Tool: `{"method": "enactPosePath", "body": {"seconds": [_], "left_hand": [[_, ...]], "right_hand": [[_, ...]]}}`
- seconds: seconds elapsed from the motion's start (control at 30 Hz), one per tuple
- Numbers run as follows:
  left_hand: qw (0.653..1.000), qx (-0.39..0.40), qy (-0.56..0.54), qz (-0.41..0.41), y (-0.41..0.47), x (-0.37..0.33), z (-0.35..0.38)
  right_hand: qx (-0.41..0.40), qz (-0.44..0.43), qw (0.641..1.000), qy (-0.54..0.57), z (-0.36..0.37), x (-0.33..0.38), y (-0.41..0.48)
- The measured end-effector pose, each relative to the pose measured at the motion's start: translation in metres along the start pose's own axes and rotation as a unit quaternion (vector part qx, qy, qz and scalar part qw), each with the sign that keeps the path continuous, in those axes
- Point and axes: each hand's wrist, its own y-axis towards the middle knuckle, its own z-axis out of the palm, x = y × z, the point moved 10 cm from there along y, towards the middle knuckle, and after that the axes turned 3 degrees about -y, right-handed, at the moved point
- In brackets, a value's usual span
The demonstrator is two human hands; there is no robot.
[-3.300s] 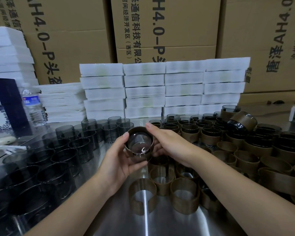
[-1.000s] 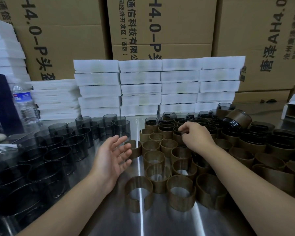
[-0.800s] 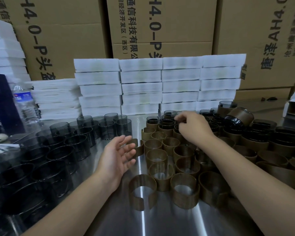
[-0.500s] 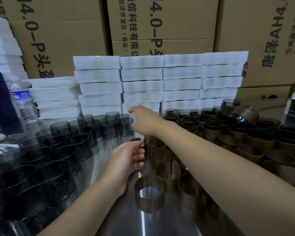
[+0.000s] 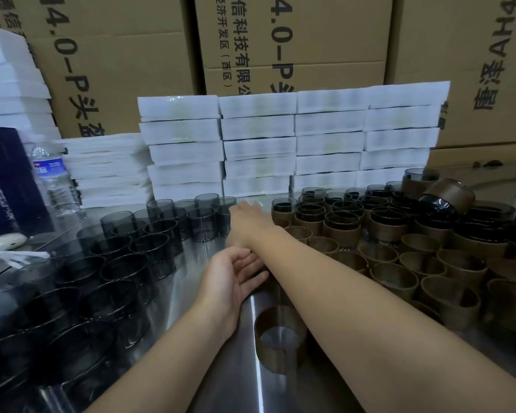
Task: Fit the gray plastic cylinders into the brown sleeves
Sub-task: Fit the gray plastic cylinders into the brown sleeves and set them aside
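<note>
Several gray see-through cylinders (image 5: 149, 242) stand in rows on the left of the metal table (image 5: 221, 383). Empty brown sleeves (image 5: 393, 275) crowd the right side, and one split sleeve (image 5: 277, 353) stands alone near the front. Behind them are cylinders fitted in sleeves (image 5: 340, 225). My right arm crosses to the left, and my right hand (image 5: 246, 217) is at the rightmost gray cylinder (image 5: 224, 219) in the back row; its fingers are hidden, so its grip is unclear. My left hand (image 5: 233, 278) lies relaxed and empty, fingers straight, just under my right forearm.
Stacks of white foam trays (image 5: 256, 144) wall off the back of the table, with large cardboard boxes (image 5: 295, 40) behind. A water bottle (image 5: 52, 180) and a dark box (image 5: 9, 180) stand at the far left. One sleeved cylinder (image 5: 447, 198) lies tilted on the right pile.
My right hand left the sleeved cylinders on the right and swung left across the table to the gray cylinders. My left hand stayed near the middle, empty.
</note>
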Motion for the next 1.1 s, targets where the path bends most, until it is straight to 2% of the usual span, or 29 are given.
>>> {"method": "enactPosePath", "body": {"seconds": [0.13,0.27,0.4,0.57,0.67,0.73,0.83,1.0,1.1], "left_hand": [[1.0,-0.021,-0.013,0.004,0.002,-0.001,-0.006],[1.0,-0.026,-0.014,0.006,0.002,-0.003,-0.008],[1.0,-0.009,0.002,0.012,0.001,-0.005,-0.006],[0.996,0.009,0.077,0.036,0.0,-0.01,0.0],[0.993,0.02,0.096,0.059,-0.001,-0.016,0.003],[0.994,0.027,0.091,0.053,-0.001,-0.014,0.005],[0.997,0.044,0.044,0.034,0.0,-0.01,0.007],[0.997,0.065,0.001,0.034,-0.003,-0.009,0.015],[0.993,0.098,0.023,0.053,-0.005,-0.01,0.022]], "right_hand": [[-0.037,-0.007,0.999,-0.019,-0.008,0.008,0.0],[-0.024,0.003,0.999,0.03,-0.012,0.005,0.0],[-0.033,-0.015,0.999,0.016,-0.016,0.006,-0.002],[-0.163,-0.076,0.983,0.034,-0.057,0.012,-0.022],[-0.244,-0.091,0.958,0.116,-0.095,0.003,-0.05],[-0.27,-0.076,0.941,0.192,-0.112,-0.013,-0.071],[-0.258,-0.048,0.922,0.284,-0.116,-0.044,-0.101],[-0.185,0.014,0.891,0.415,-0.084,-0.083,-0.14],[-0.105,0.037,0.837,0.536,-0.061,-0.087,-0.148]]}}
